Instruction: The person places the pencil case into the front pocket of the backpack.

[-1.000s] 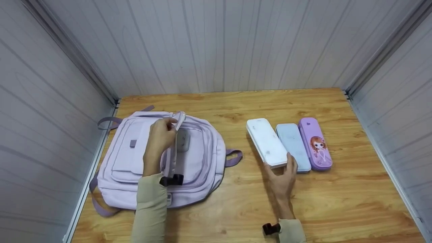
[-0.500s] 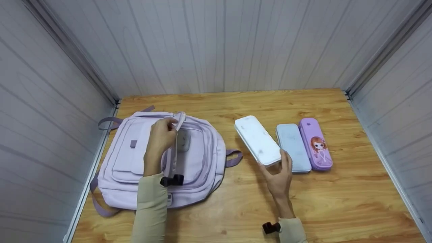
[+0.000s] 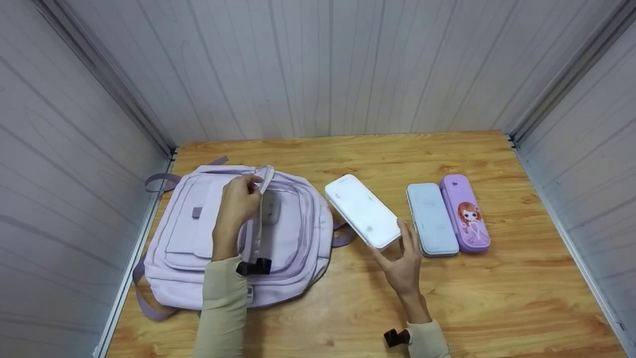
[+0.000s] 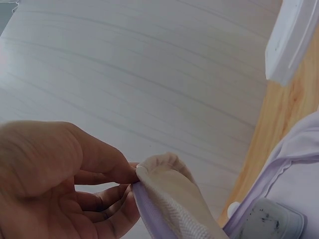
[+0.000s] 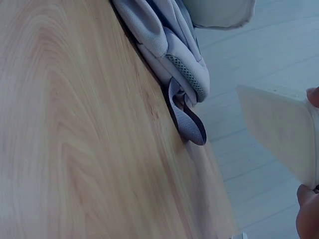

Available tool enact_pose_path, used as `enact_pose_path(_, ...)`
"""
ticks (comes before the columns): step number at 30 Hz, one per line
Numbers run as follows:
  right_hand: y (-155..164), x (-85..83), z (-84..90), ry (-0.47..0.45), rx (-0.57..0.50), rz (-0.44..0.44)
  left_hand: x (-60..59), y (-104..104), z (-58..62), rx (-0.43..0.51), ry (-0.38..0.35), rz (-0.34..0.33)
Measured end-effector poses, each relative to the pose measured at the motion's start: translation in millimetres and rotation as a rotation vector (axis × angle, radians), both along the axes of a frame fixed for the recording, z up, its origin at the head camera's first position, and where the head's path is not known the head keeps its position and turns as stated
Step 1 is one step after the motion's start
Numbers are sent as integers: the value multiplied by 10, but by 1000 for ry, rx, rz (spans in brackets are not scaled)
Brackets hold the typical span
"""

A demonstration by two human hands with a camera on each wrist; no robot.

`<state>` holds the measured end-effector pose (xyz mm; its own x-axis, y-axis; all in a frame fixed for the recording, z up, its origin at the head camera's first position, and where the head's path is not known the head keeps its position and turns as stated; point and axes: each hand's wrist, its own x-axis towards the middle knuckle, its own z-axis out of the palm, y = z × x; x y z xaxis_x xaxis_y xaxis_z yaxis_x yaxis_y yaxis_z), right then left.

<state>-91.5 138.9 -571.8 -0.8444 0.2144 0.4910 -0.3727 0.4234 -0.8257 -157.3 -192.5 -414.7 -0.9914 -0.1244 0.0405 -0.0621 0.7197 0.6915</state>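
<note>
A lilac backpack [image 3: 293, 238] lies on the wooden table with its main pocket unzipped. My left hand [image 3: 238, 201] pinches the edge of the pocket's flap [image 4: 167, 194] and holds it raised. Inside the pocket sits a grey case with dark marks [image 4: 271, 219], partly hidden by the flap in the head view. My right hand [image 3: 402, 263] grips the near end of a white pencil case [image 3: 362, 211], thumb on one side and fingers on the other. In the right wrist view the white case is tilted and raised above the table, just right of the backpack.
To the right, a pale blue pencil case [image 3: 432, 219] and a purple case with a cartoon girl [image 3: 465, 211] lie side by side. A purple strap loop [image 5: 187, 119] sticks out from the backpack's right side. Pale panel walls [image 3: 328, 69] enclose the table [image 3: 526, 283].
My right hand has lifted the white pencil case off the spot beside the blue one and carried it left, toward the backpack. My left hand keeps its hold on the flap.
</note>
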Motion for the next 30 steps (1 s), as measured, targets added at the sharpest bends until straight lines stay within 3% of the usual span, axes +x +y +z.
enact_pose_path(8, -180, 132, 322, 31, -2, 89, 11, 4, 17, -5, 4, 3)
enact_pose_path(24, -374, 196, 352, 23, -35, 249, 21, 5, 22, -11, 18, -2)
enact_pose_path(30, -443, 218, 359, 5, -49, 354, 20, 6, 19, -13, 30, -8)
